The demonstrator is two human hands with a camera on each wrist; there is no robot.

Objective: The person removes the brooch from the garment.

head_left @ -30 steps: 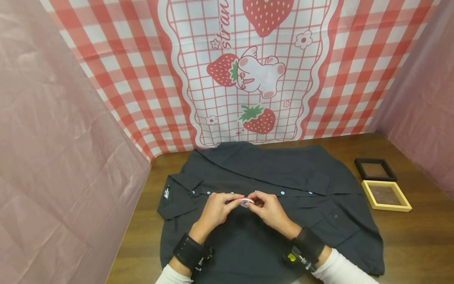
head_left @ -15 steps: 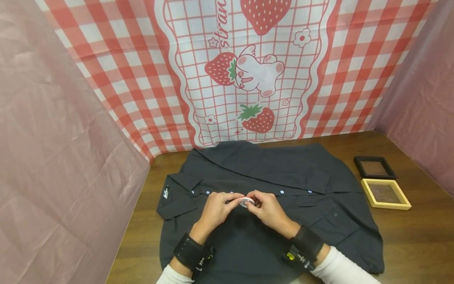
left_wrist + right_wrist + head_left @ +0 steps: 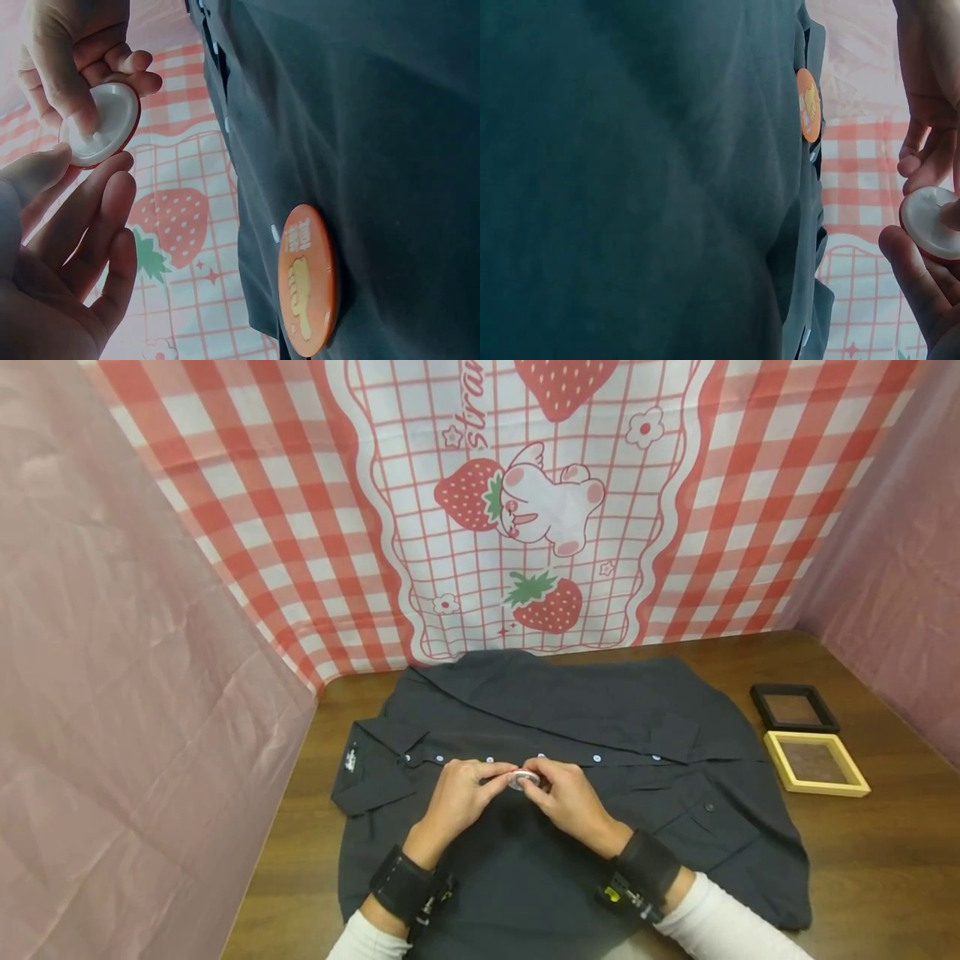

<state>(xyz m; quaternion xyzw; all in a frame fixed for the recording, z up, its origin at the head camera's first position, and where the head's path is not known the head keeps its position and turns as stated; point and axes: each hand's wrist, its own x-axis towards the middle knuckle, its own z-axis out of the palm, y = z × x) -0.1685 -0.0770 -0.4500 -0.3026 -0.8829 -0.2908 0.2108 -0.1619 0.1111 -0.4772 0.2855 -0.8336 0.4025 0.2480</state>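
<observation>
Over the dark grey shirt (image 3: 517, 877), both hands hold a round pin badge (image 3: 522, 779) between them. Its white back and red rim show in the left wrist view. My left hand (image 3: 459, 797) pinches the badge's edge between thumb and index finger, the other fingers loosely extended. From the opposite side my right hand (image 3: 573, 802) grips it, with the thumb on the white back (image 3: 926, 217). An orange badge (image 3: 307, 281) with a yellow hand picture sits on the shirt front; in the head view my left hand covers it.
The shirt lies on a wooden table (image 3: 870, 877), its collar to the left and a row of buttons across it. A black frame (image 3: 795, 727) and a yellow frame (image 3: 851, 774) lie at the right. Checkered cloth (image 3: 300, 568) hangs behind, pink cloth at the sides.
The head view has shifted slightly, so the scene sits a little higher. Both hands keep hold of the badge in nearly the same place.
</observation>
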